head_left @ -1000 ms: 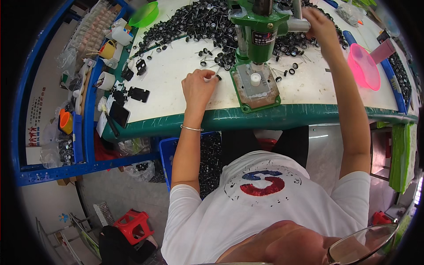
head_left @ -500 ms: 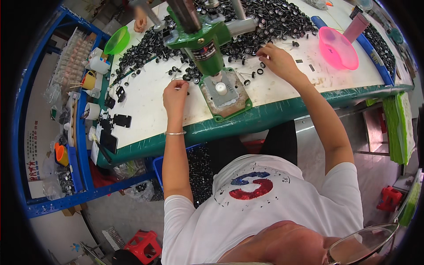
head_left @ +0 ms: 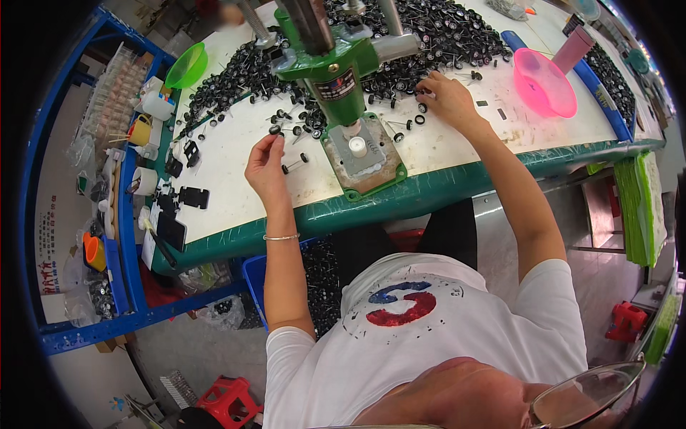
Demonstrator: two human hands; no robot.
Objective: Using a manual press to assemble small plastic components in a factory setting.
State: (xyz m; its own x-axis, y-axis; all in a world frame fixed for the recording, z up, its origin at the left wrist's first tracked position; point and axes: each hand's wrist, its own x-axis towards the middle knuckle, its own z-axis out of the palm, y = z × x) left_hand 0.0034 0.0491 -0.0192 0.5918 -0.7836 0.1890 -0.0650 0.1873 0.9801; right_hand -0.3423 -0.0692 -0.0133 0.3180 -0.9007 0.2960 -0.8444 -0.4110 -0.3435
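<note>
My left hand (head_left: 266, 168) is pinched at the fingertips on a small black wheel (head_left: 275, 130), left of the press. Just right of that hand, an axle with black wheels (head_left: 294, 164) lies on the white tabletop. My right hand (head_left: 450, 104) reaches to the near edge of a heap of black wheels on pins (head_left: 457, 36). Its fingers are curled together, and what they hold, if anything, is too small to make out. Between my hands stands a green hand press (head_left: 336, 79). A white round fixture (head_left: 358, 147) sits on its base plate (head_left: 379, 173).
A pink bowl (head_left: 544, 86) stands at the right by a blue bar (head_left: 600, 93). At the far left is a green bowl (head_left: 187, 66). Black flat parts (head_left: 193, 196) lie near the left edge, beside a blue rack (head_left: 132, 236). Green padding (head_left: 429, 200) covers the table's front edge.
My left hand has moved left, away from the press, and a wheel now shows at its fingertips. The wheeled axle beside it has come into sight. My right hand has barely moved.
</note>
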